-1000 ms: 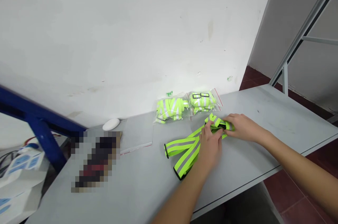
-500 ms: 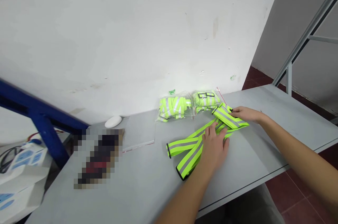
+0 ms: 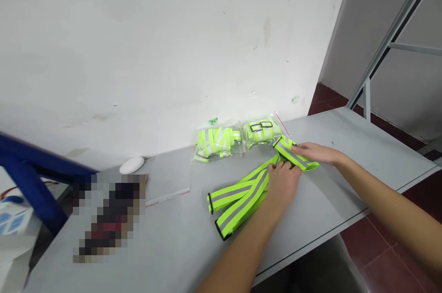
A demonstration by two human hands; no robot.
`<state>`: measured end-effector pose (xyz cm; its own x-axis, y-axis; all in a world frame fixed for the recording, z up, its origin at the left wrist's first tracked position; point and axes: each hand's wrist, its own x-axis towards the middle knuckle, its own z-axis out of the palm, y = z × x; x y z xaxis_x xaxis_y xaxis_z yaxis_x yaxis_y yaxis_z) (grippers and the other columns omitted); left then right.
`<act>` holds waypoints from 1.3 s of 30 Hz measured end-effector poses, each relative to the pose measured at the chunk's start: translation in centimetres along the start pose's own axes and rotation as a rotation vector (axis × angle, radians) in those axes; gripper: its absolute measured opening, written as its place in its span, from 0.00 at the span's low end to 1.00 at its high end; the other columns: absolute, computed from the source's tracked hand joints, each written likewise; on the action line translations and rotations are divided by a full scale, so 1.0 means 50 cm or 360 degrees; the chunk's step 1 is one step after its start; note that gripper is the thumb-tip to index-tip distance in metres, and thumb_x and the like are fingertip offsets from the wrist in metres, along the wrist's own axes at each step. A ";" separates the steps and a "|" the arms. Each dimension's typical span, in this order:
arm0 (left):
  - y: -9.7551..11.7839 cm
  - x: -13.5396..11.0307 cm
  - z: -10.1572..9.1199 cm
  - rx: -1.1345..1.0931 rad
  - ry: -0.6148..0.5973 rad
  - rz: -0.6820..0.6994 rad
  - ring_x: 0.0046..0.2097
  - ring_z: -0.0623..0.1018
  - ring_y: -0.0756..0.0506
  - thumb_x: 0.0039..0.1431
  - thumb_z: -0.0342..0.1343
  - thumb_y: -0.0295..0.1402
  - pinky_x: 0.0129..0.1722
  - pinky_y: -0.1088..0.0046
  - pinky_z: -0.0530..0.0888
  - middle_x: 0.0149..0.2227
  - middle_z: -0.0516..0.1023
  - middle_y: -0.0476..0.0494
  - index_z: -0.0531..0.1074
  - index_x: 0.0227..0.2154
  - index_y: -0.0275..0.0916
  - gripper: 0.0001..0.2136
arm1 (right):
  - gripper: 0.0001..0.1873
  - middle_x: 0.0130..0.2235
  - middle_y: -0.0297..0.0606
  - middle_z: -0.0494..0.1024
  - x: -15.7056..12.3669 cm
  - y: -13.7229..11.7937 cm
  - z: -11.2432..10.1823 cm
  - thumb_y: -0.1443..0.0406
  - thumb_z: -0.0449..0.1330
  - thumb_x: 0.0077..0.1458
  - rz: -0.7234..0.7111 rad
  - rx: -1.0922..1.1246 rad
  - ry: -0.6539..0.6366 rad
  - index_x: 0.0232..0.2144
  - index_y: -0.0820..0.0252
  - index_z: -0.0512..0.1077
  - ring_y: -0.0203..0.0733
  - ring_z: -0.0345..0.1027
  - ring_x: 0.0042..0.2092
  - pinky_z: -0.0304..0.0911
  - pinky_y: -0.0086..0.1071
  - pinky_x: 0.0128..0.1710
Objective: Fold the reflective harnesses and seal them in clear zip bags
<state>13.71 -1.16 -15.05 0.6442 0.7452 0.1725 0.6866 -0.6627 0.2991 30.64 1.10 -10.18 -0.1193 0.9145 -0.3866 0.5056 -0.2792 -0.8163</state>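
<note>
A neon-yellow reflective strap (image 3: 238,198) with grey stripes lies on the grey table (image 3: 179,233), its two long ends trailing toward the lower left. My left hand (image 3: 283,184) rests on the strap near its middle, fingers curled down onto it. My right hand (image 3: 312,152) lies flat with fingers stretched out, pressing a folded section of the strap near the far end. Two clear bags (image 3: 238,137) of folded neon straps sit just behind, against the wall.
An empty clear zip bag (image 3: 169,181) lies flat left of the strap. A white oval object (image 3: 131,164) sits by the wall. A blurred-out patch covers the table's left part. A blue metal frame (image 3: 31,173) stands at left, a grey shelf frame (image 3: 383,53) at right.
The bunched strap end has been unfolded and laid flat. My right hand moved from gripping it to pressing it flat; my left hand slid up to the fold.
</note>
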 end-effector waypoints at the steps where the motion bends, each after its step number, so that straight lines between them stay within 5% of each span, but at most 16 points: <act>1: 0.000 -0.003 0.004 0.0036 0.0017 0.0031 0.41 0.72 0.42 0.65 0.47 0.30 0.42 0.59 0.64 0.35 0.77 0.45 0.76 0.33 0.44 0.12 | 0.22 0.30 0.35 0.77 0.003 0.004 0.003 0.46 0.64 0.45 -0.0001 -0.0014 0.0060 0.28 0.60 0.75 0.41 0.68 0.33 0.61 0.29 0.30; 3: 0.001 -0.010 0.012 0.0122 0.0077 0.0126 0.42 0.71 0.41 0.63 0.47 0.26 0.45 0.57 0.64 0.36 0.77 0.43 0.76 0.34 0.44 0.12 | 0.22 0.27 0.34 0.76 0.010 0.013 0.009 0.49 0.69 0.39 0.0027 -0.0007 0.0159 0.26 0.62 0.74 0.40 0.67 0.30 0.60 0.29 0.28; 7: 0.005 -0.022 0.019 0.0253 0.0149 0.0279 0.42 0.71 0.40 0.61 0.48 0.23 0.47 0.53 0.63 0.35 0.75 0.42 0.75 0.40 0.44 0.13 | 0.25 0.31 0.41 0.80 0.014 0.020 0.004 0.47 0.65 0.46 0.0143 0.0206 0.0069 0.33 0.64 0.76 0.43 0.72 0.31 0.66 0.32 0.29; 12: 0.011 -0.023 0.010 0.0286 0.0118 0.0048 0.43 0.70 0.37 0.60 0.49 0.25 0.39 0.56 0.66 0.36 0.74 0.39 0.75 0.42 0.42 0.12 | 0.25 0.38 0.46 0.82 0.000 0.015 -0.009 0.48 0.63 0.48 0.0174 0.0384 -0.0057 0.37 0.63 0.75 0.47 0.76 0.38 0.71 0.35 0.35; 17: 0.007 -0.025 -0.004 0.0228 0.0202 -0.0053 0.45 0.70 0.36 0.62 0.51 0.35 0.40 0.55 0.68 0.41 0.73 0.37 0.76 0.37 0.41 0.09 | 0.21 0.35 0.38 0.81 -0.010 0.021 -0.001 0.52 0.67 0.45 0.0105 0.0276 0.0129 0.36 0.61 0.74 0.45 0.74 0.37 0.67 0.31 0.33; 22: 0.016 -0.039 -0.001 0.0210 0.0424 0.0417 0.46 0.72 0.41 0.63 0.49 0.31 0.51 0.52 0.63 0.44 0.75 0.43 0.75 0.32 0.42 0.09 | 0.18 0.34 0.38 0.81 -0.020 0.015 0.004 0.54 0.67 0.47 0.0069 0.0247 0.0168 0.35 0.61 0.75 0.45 0.73 0.36 0.65 0.31 0.30; 26: 0.045 -0.044 0.023 0.0065 0.0356 0.0878 0.48 0.73 0.43 0.65 0.45 0.32 0.48 0.64 0.69 0.48 0.75 0.39 0.72 0.47 0.37 0.14 | 0.21 0.41 0.41 0.82 -0.020 0.000 0.000 0.53 0.65 0.50 0.0077 0.0446 -0.0024 0.41 0.61 0.75 0.48 0.75 0.43 0.70 0.35 0.41; 32: 0.050 -0.038 0.043 -0.0243 0.0181 0.0555 0.56 0.70 0.40 0.67 0.42 0.41 0.56 0.63 0.68 0.54 0.73 0.35 0.63 0.57 0.32 0.22 | 0.23 0.45 0.46 0.81 -0.014 -0.008 -0.004 0.53 0.65 0.51 0.0112 0.0635 -0.0176 0.43 0.63 0.75 0.50 0.74 0.48 0.70 0.39 0.50; 39: 0.054 -0.030 0.032 -0.0316 0.0082 0.0205 0.57 0.70 0.39 0.64 0.44 0.32 0.56 0.60 0.68 0.55 0.73 0.33 0.61 0.57 0.28 0.20 | 0.22 0.46 0.44 0.80 -0.014 -0.003 -0.011 0.52 0.64 0.52 0.0078 0.0502 -0.0150 0.44 0.61 0.76 0.48 0.75 0.47 0.69 0.38 0.50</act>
<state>15.12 -4.17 -15.98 0.7006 0.6616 0.2673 0.5167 -0.7288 0.4494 31.12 0.68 -9.54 -0.1873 0.8709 -0.4545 0.2251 -0.4123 -0.8828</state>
